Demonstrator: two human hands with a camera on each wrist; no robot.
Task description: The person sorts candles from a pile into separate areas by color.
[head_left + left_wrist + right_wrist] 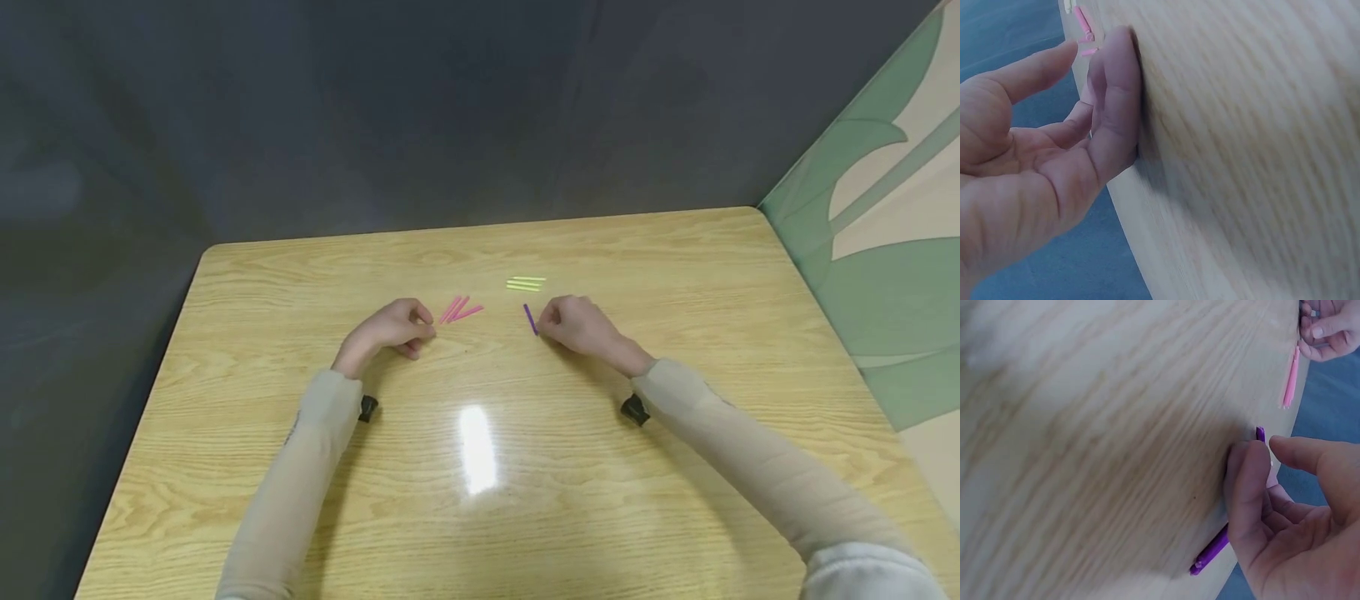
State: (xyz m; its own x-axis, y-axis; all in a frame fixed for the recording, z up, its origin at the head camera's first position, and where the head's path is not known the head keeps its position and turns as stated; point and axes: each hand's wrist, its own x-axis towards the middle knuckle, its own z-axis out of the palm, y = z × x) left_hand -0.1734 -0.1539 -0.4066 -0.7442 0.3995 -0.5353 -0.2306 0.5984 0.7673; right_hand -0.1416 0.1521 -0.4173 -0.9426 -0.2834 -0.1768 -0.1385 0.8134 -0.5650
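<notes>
Beside my right hand a thin purple stick lies on the table, its near end right at the fingertips. In the right wrist view, bent fingers cover the middle of the purple stick, and a gap shows between thumb and index finger. My left hand rests low over the wood with fingers loosely bent, nothing between them. Just right of its fingertips lie several pink sticks, fanned out. Farther back are several yellow-green sticks, side by side.
The wooden table has rounded far corners and a bright light reflection near its middle. A dark curtain hangs behind it and along the left. To the right is a green and beige leaf-patterned surface.
</notes>
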